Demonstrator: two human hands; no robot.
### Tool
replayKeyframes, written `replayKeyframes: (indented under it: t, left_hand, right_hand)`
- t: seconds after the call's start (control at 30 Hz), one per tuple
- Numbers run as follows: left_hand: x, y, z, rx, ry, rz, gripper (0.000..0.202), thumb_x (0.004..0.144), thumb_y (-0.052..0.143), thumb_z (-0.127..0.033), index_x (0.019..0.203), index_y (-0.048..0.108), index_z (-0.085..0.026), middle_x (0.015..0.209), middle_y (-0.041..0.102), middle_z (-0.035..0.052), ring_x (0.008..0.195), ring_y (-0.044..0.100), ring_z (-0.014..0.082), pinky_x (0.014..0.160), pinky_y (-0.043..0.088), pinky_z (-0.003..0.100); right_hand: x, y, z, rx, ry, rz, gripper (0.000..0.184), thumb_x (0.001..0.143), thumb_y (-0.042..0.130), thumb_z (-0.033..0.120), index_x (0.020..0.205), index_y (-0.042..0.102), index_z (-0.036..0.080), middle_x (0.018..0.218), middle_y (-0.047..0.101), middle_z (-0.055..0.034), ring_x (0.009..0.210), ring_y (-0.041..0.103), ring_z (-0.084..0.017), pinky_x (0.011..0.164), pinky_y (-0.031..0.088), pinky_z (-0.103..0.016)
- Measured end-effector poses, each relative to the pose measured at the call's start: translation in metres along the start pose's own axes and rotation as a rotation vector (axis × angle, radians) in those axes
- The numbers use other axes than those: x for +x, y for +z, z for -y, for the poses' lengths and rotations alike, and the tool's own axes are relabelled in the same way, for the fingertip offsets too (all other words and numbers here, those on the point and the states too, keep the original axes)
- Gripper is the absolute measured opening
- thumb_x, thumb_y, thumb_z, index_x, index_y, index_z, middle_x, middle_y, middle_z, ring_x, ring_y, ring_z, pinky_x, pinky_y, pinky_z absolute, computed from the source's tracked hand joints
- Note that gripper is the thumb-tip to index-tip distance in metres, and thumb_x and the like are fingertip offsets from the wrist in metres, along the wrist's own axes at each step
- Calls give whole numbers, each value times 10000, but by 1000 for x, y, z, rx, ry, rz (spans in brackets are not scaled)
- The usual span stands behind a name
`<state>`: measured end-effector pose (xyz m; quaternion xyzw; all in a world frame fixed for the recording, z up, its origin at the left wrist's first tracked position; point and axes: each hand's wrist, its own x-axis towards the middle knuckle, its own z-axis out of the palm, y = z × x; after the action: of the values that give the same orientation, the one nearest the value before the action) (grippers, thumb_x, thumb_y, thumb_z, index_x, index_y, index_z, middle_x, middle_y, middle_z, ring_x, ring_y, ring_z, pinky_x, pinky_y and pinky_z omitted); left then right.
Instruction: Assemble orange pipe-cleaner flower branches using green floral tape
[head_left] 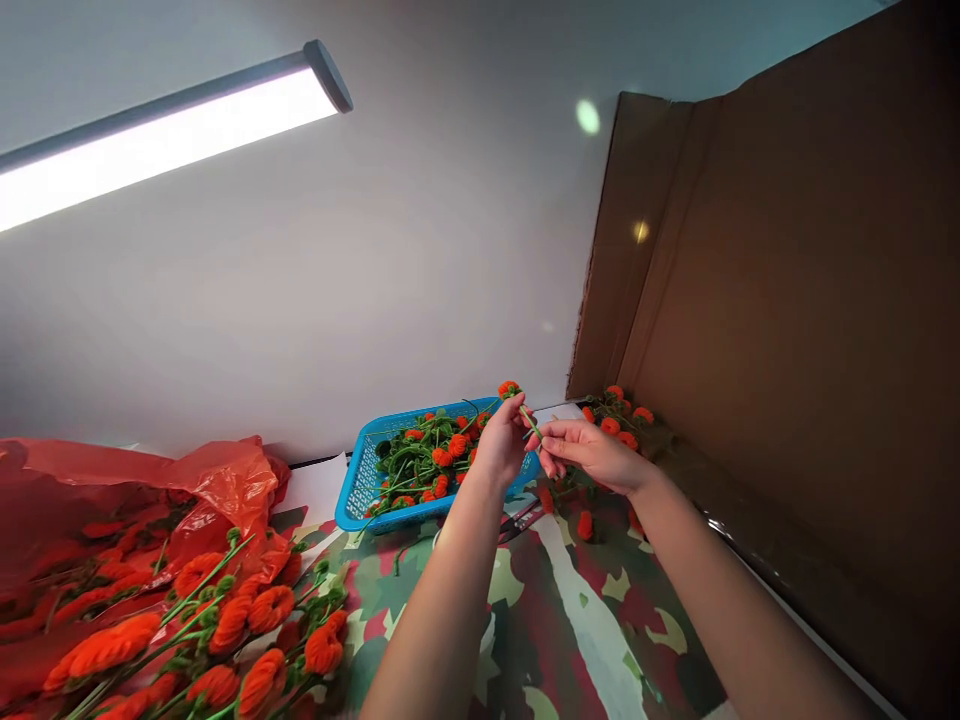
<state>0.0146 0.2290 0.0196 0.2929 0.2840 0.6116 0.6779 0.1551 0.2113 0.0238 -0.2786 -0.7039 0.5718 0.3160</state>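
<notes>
An orange flower (508, 388) of fuzzy chenille stem, with a green stalk, is held up between both hands. My left hand (504, 440) is closed around the stalk just under the bloom. Lower down, my right hand (589, 450) pinches the same stalk between thumb and fingers. Behind and left of the hands stands a blue plastic basket (356, 490) filled with green stalks, leaves and small orange blooms. Below the hands lies a dark tool with reddish handles (521, 520), partly hidden by my left forearm.
A red plastic bag (225, 490) and a heap of larger orange flowers (262, 608) cover the left side. More orange flowers (611, 426) lie at right beside a tall cardboard panel (787, 300). A camouflage-patterned cloth (517, 620) covers the table; a lit tube lamp (172, 135) hangs above.
</notes>
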Motion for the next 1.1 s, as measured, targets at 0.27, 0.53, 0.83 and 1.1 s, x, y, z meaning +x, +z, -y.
replayKeyframes:
  t: [0.27,0.53,0.83,1.1]
  left_hand:
    - [-1,1,-1,-4,122,-181,333,622,722,-440,660,588,-137,568,542,-30,447,439,43,469,319,194]
    - [-3,5,-3,-70,100,-220,309,701,642,-468,727,621,-161,668,612,3,574,537,89,555,384,213]
    - [-1,-7,-19,259,421,-261,356,623,711,-462,739,692,-126,597,593,-2,430,372,39,405,243,193]
    - [1,-12,-10,522,597,-152,332,725,630,-457,698,709,-136,526,574,-1,480,435,86,470,314,218]
  right_hand:
    - [4,7,0,-144,16,-139,319,818,529,446,831,617,140,588,578,0,538,465,-107,539,358,-239]
    - [6,5,-6,-305,27,-213,281,836,496,399,712,573,159,609,607,-18,546,497,-123,542,382,-254]
    - [-12,-13,17,-435,78,-265,234,791,565,363,809,663,151,693,665,-39,628,569,-152,569,406,-258]
    - [0,11,12,-370,-8,-247,360,840,482,461,707,619,156,727,647,-30,581,521,-117,572,402,-243]
